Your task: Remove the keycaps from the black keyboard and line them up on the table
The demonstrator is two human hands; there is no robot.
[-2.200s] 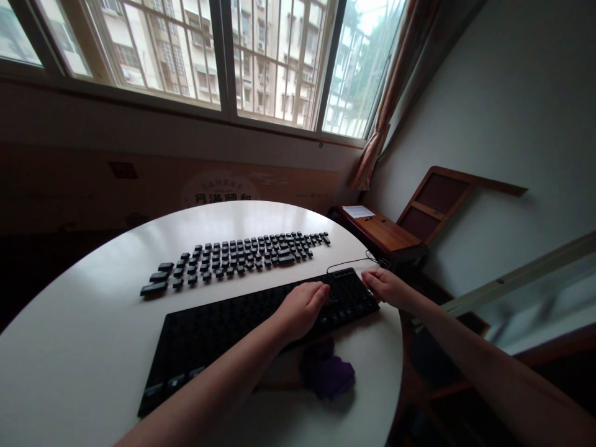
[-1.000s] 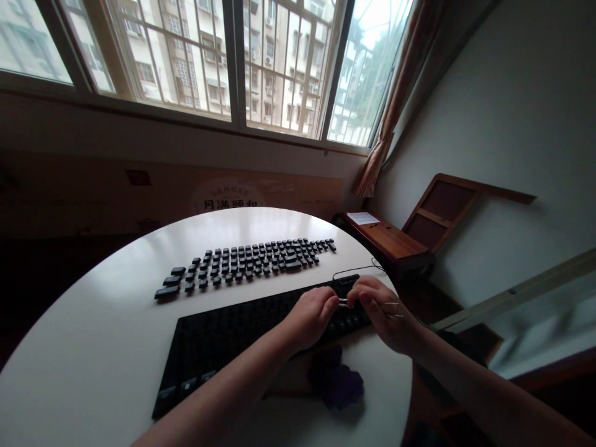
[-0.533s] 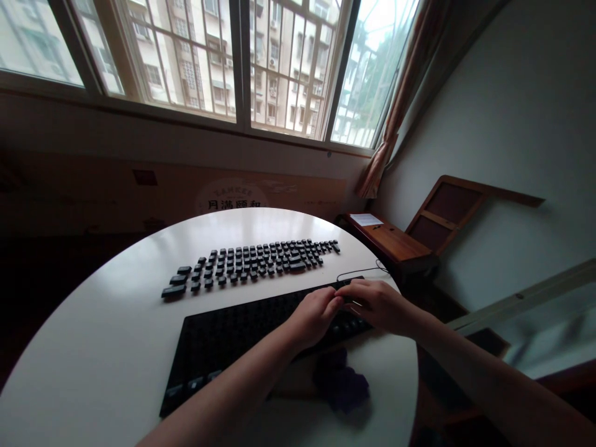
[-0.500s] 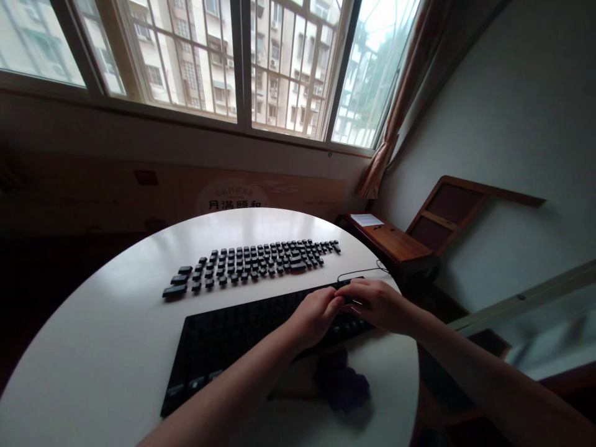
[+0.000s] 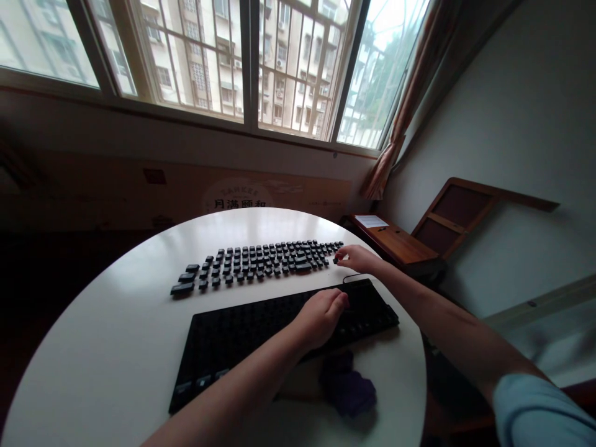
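A black keyboard (image 5: pixel 261 320) lies on the round white table (image 5: pixel 107 347). My left hand (image 5: pixel 322 315) rests over its right half, fingers curled together; what they hold, if anything, is hidden. My right hand (image 5: pixel 357 257) is beyond the keyboard, at the right end of rows of loose black keycaps (image 5: pixel 254 261). Its fingertips are pinched on a small dark keycap (image 5: pixel 335 261), low over the tabletop. A few keycaps (image 5: pixel 202 382) still sit at the keyboard's near left corner, while much of its surface is too dark to read.
A crumpled purple cloth (image 5: pixel 351 391) lies on the table in front of the keyboard. The keyboard's cable (image 5: pixel 350 277) runs from its back edge beneath my right forearm. Beyond the table's right edge stands a wooden chair (image 5: pixel 400 242) with a sheet of paper (image 5: pixel 370 221) on it.
My right hand has gone from beside my left hand over the keyboard to the far right end of the keycap rows, with a keycap in its fingers. My left hand stays on the keyboard.
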